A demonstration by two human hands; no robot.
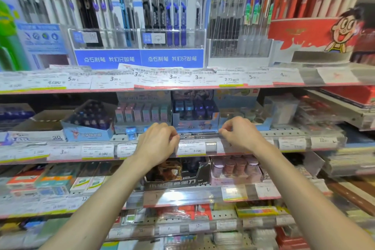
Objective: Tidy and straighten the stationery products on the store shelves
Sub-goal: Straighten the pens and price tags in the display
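Both my hands reach to the front edge of the second shelf point(194, 149). My left hand point(157, 141) has its fingers curled down over the clear price strip, left of a white price label point(190, 148). My right hand point(238, 135) pinches at the shelf lip to the right of that label. A thin dark item, perhaps a pen point(195, 133), lies along the lip between my two hands; whether either hand grips it is unclear. Just behind stands a blue display box of dark purple items point(194, 114), with a box of pastel items point(142, 112) beside it.
The top shelf holds racks of pens point(162, 12) and a red cartoon display tub point(312, 32). A tilted blue box point(89, 122) sits left on the second shelf. Below are a black display box point(176, 176) and pink cups point(235, 168). Price labels line every shelf edge.
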